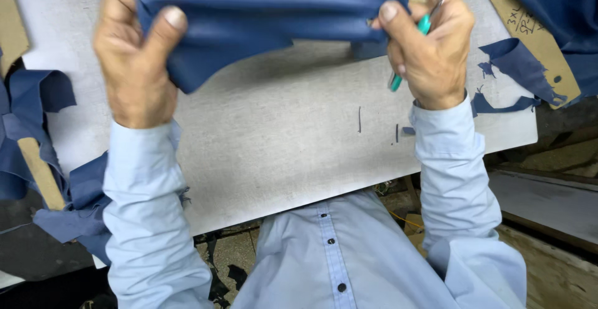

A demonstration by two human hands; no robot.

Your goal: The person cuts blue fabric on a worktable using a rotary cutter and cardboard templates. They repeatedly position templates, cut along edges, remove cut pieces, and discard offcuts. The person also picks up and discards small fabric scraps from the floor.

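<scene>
The left hand and right hand each pinch an end of a soft, matte dark-blue leather piece, stretched above the pale grey, grainy table. The right hand also clutches a slim teal-handled cutting tool; its tip sits close to the leather and could nick it. Pulling harder might distort the supple sheet. Curled blue offcuts lie beside a stiff brown cardboard pattern

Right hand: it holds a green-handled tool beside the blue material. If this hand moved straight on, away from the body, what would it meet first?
Probably the brown cardboard pattern lying past the right hand at the gray board's far corner, though depth is unclear.
</scene>
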